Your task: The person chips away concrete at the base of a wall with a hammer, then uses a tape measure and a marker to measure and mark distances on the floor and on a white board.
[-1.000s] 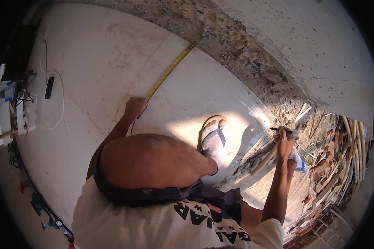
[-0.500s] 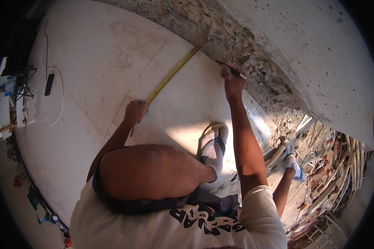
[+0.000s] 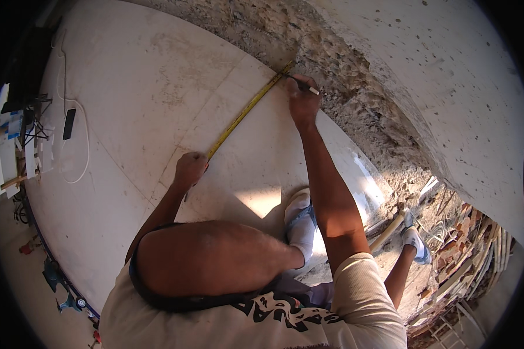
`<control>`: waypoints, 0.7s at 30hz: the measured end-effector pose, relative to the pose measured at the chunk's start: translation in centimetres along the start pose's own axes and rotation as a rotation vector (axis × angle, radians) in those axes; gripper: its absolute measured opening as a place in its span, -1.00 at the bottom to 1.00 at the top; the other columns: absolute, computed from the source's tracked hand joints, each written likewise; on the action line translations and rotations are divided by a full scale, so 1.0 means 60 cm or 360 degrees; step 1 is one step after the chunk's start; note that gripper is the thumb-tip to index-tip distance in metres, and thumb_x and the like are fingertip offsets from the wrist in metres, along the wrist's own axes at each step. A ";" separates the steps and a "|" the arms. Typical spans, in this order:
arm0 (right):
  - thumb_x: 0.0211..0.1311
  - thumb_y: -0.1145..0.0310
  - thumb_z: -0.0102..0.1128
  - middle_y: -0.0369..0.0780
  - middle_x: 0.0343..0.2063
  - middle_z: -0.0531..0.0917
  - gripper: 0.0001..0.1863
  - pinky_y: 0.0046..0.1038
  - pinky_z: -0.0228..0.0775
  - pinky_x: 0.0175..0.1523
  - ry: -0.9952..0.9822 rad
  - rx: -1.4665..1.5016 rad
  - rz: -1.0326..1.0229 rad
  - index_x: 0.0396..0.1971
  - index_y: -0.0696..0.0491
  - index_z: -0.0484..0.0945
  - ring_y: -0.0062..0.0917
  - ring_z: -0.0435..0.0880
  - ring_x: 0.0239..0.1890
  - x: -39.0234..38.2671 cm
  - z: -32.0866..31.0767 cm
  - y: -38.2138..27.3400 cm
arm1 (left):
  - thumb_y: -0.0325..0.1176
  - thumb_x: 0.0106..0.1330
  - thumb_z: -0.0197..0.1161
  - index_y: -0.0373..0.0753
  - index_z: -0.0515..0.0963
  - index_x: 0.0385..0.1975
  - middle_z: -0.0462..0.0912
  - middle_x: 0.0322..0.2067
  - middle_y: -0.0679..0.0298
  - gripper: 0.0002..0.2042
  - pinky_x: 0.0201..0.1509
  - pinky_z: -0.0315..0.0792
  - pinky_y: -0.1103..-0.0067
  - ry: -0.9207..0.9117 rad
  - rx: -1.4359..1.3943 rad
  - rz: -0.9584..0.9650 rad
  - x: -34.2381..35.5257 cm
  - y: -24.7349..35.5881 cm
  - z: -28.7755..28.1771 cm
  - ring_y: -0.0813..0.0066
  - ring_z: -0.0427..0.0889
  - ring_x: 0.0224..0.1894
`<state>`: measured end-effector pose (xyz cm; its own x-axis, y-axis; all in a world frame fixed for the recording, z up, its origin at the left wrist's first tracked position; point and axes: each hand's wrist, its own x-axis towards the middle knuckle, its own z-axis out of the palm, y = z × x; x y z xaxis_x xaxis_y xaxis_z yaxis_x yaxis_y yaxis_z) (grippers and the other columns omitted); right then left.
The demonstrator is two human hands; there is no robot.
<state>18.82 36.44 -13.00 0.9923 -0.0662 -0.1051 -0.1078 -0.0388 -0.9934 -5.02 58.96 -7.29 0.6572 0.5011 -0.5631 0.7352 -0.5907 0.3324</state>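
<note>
My left hand is closed on the near end of a tape measure, whose case is mostly hidden by the fingers. The yellow tape blade runs out straight across a large pale board, up and to the right, and its far end reaches the board's far edge. My right hand grips a dark pen with a white end. The pen's tip is by the tape near that far edge; whether it touches the board cannot be told.
Beyond the board lies a strip of rough rubble, bordered by a speckled white slab. Long strips and broken pieces pile up on the right. A black power strip with a white cable lies at left. My sandaled foot rests beside the board.
My right hand has moved left and away from me with the pen, up to the tape's far end. My left hand has barely shifted and keeps its grip.
</note>
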 end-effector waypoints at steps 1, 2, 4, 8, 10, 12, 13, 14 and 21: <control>0.12 0.41 0.28 -0.25 -0.46 0.65 -0.80 -0.57 0.42 -0.27 -0.0006 -0.0012 0.0021 -0.28 0.18 0.57 -0.61 0.58 -0.43 0.000 0.001 0.000 | -0.17 0.14 0.08 -0.33 0.59 -0.49 0.62 -0.56 0.00 -0.69 -0.32 0.46 0.32 -0.0004 0.0016 0.0012 0.002 -0.002 0.001 0.11 0.64 -0.47; 0.12 0.41 0.29 -0.20 -0.43 0.66 -0.81 -0.52 0.44 -0.21 -0.0012 -0.0024 0.0041 -0.29 0.16 0.58 -0.55 0.61 -0.38 0.000 0.002 0.000 | -0.17 0.14 0.08 -0.33 0.59 -0.48 0.62 -0.56 0.00 -0.69 -0.31 0.46 0.32 -0.0007 0.0013 -0.0002 0.003 -0.004 0.002 0.11 0.64 -0.46; 0.12 0.41 0.30 -0.16 -0.40 0.68 -0.82 -0.47 0.46 -0.15 -0.0017 -0.0066 0.0044 -0.30 0.15 0.58 -0.48 0.65 -0.33 0.001 0.002 0.000 | -0.17 0.14 0.09 -0.33 0.59 -0.47 0.62 -0.55 0.00 -0.69 -0.30 0.46 0.31 -0.0014 0.0005 -0.0025 0.002 -0.002 0.001 0.10 0.64 -0.45; 0.13 0.41 0.29 -0.15 -0.39 0.68 -0.83 -0.47 0.46 -0.15 -0.0024 -0.0173 0.0002 -0.30 0.15 0.58 -0.48 0.66 -0.33 0.003 0.002 -0.005 | -0.17 0.15 0.10 -0.33 0.60 -0.46 0.62 -0.55 0.00 -0.69 -0.30 0.46 0.32 0.0006 -0.0005 -0.0007 0.001 -0.002 0.001 0.11 0.64 -0.45; 0.14 0.42 0.29 -0.15 -0.39 0.69 -0.83 -0.46 0.46 -0.15 -0.0030 -0.0178 0.0025 -0.30 0.15 0.58 -0.48 0.66 -0.33 0.002 0.003 -0.007 | -0.16 0.15 0.10 -0.33 0.60 -0.46 0.63 -0.55 0.01 -0.69 -0.31 0.47 0.34 -0.0022 -0.0030 -0.0040 0.001 0.001 -0.001 0.13 0.64 -0.46; 0.14 0.41 0.29 -0.15 -0.39 0.69 -0.83 -0.46 0.46 -0.15 -0.0038 -0.0136 0.0081 -0.29 0.14 0.58 -0.49 0.66 -0.32 0.002 0.004 -0.007 | -0.16 0.16 0.10 -0.32 0.60 -0.46 0.63 -0.56 0.03 -0.69 -0.32 0.47 0.35 -0.0044 -0.0054 -0.0083 -0.002 0.009 -0.006 0.17 0.64 -0.47; 0.14 0.41 0.29 -0.15 -0.39 0.69 -0.83 -0.46 0.46 -0.16 -0.0040 -0.0118 0.0079 -0.29 0.14 0.58 -0.49 0.66 -0.32 0.002 0.004 -0.006 | -0.17 0.16 0.10 -0.32 0.60 -0.46 0.63 -0.56 0.04 -0.69 -0.32 0.47 0.36 -0.0055 -0.0065 -0.0104 -0.004 0.012 -0.007 0.19 0.64 -0.48; 0.15 0.41 0.29 -0.15 -0.39 0.69 -0.83 -0.47 0.46 -0.16 -0.0041 -0.0101 0.0077 -0.29 0.14 0.58 -0.49 0.66 -0.33 0.001 0.004 -0.006 | -0.17 0.16 0.10 -0.32 0.60 -0.47 0.63 -0.57 0.05 -0.69 -0.32 0.47 0.36 -0.0053 -0.0067 -0.0106 -0.004 0.013 -0.007 0.20 0.64 -0.48; 0.14 0.42 0.30 -0.15 -0.41 0.69 -0.83 -0.48 0.47 -0.18 -0.0024 -0.0275 -0.0055 -0.29 0.15 0.58 -0.49 0.67 -0.34 -0.003 0.005 -0.020 | -0.17 0.16 0.10 -0.31 0.60 -0.48 0.62 -0.59 0.07 -0.70 -0.33 0.46 0.37 -0.0066 -0.0056 -0.0102 -0.005 0.015 -0.009 0.23 0.63 -0.49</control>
<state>18.77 36.80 -11.79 0.9962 -0.0467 -0.0733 -0.0816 -0.2116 -0.9739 -4.47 58.65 -6.41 0.6015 0.5103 -0.6146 0.7815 -0.5354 0.3203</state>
